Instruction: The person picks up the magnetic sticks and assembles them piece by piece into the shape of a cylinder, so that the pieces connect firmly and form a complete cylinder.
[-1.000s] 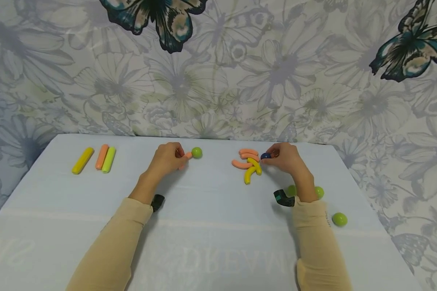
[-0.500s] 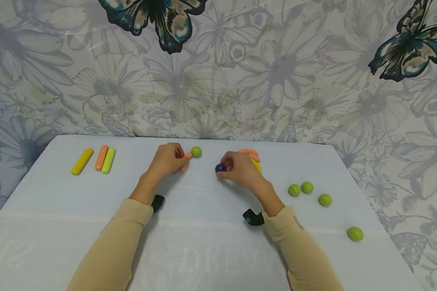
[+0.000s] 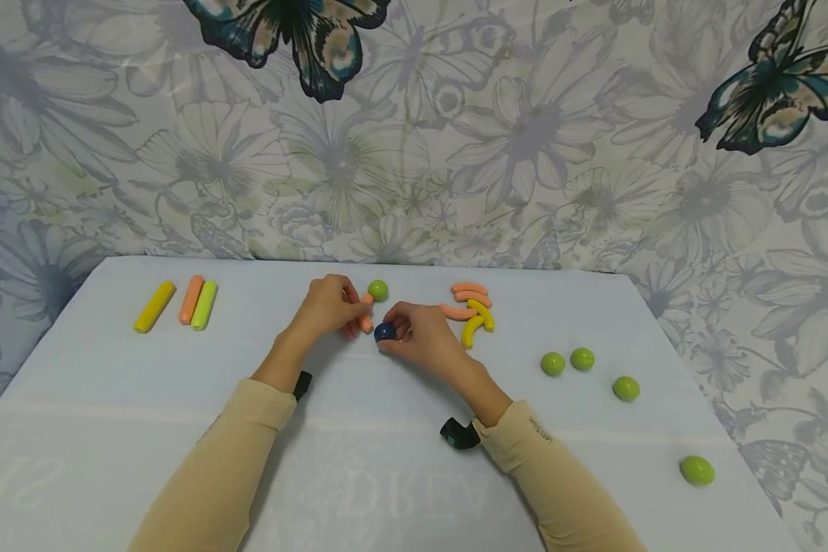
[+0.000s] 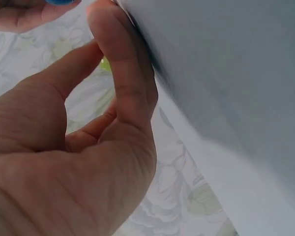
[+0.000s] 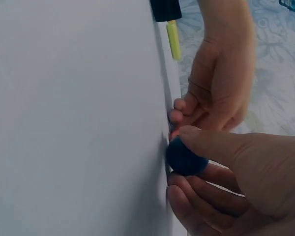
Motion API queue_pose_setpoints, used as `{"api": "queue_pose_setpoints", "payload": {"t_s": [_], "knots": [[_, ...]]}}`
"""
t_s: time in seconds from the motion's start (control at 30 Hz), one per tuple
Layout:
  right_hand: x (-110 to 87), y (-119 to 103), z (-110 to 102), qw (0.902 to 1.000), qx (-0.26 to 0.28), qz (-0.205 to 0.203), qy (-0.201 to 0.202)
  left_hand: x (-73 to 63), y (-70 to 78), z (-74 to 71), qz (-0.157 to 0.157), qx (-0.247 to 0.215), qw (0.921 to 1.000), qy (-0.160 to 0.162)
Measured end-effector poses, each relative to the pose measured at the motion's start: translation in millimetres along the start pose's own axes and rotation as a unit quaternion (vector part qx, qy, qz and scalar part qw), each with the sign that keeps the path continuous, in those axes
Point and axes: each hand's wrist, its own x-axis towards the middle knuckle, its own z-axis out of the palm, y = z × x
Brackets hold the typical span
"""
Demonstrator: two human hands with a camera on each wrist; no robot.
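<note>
My right hand (image 3: 421, 337) pinches a dark blue ball (image 3: 385, 331) between thumb and fingers, close over the table. The right wrist view shows the thumb on top of the ball and fingertips beneath. Just left of it, my left hand (image 3: 327, 307) pinches a short orange stick (image 3: 366, 323) near its middle, and the fingers cover part of it. A green ball (image 3: 378, 290) sits at the stick's far end. In the left wrist view, the left thumb and forefinger meet at their tips, with the stick hidden.
Toward the table's left lie a yellow stick (image 3: 155, 307), an orange stick (image 3: 191, 300) and a light green stick (image 3: 205, 305). Curved orange pieces (image 3: 470, 292) and yellow pieces (image 3: 472, 331) lie right of the hands. Several green balls (image 3: 626, 389) are spread across the right side.
My right hand has carried the blue ball left, from beside the curved pieces to the left hand. The left hand has shifted slightly, turning the orange stick. Green balls have rolled toward the near right.
</note>
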Motion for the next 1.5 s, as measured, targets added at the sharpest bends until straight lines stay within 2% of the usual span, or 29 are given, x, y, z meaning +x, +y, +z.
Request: {"api": "queue_pose_setpoints", "payload": {"t_s": [0.13, 0.33, 0.57, 0.67, 0.77, 0.97, 1.1, 1.17, 1.27, 1.4, 1.5], "knots": [[0.2, -1, 5, 0.9999, 0.005, -0.007, 0.010, -1.0, 3.8, 1.7, -0.002, -0.015, 0.9998, -0.014], [-0.2, -3, 8, 0.9998, -0.006, -0.018, 0.010, -1.0, 6.0, 2.5, -0.012, -0.019, 0.9996, -0.016], [-12.4, -7, -4, 0.9999, -0.005, -0.012, -0.006, -0.7, 6.9, 4.6, -0.016, -0.021, 0.9994, -0.021], [-29.0, -8, -18, 1.0000, 0.006, -0.002, 0.002, -0.6, 6.1, 5.1, -0.018, -0.025, 0.9993, -0.021], [-54.0, -6, -37, 0.9996, 0.011, 0.011, 0.025, -0.7, 4.9, 4.2, -0.020, -0.021, 0.9995, -0.016], [-125.7, 5, -80, 0.9927, -0.035, 0.057, 0.100, 0.7, 3.4, 4.9, -0.006, -0.015, 0.9997, -0.019], [-182.3, 21, -102, 0.9781, -0.097, 0.078, 0.167, 1.6, 2.7, 5.2, -0.005, -0.015, 0.9996, -0.023], [-212.1, 32, -112, 0.9651, -0.134, 0.099, 0.202, 1.6, 3.0, 4.8, -0.005, -0.014, 0.9996, -0.024], [-257.5, 53, -128, 0.9410, -0.184, 0.154, 0.239, 1.5, 3.3, 3.7, -0.004, -0.013, 0.9996, -0.025], [-313.1, 80, -146, 0.9090, -0.226, 0.261, 0.233, 1.1, 3.4, 3.0, -0.002, -0.014, 0.9996, -0.027], [-342.6, 96, -155, 0.8887, -0.241, 0.340, 0.191, 0.2, 3.1, 3.4, -0.002, -0.019, 0.9994, -0.029]]}}
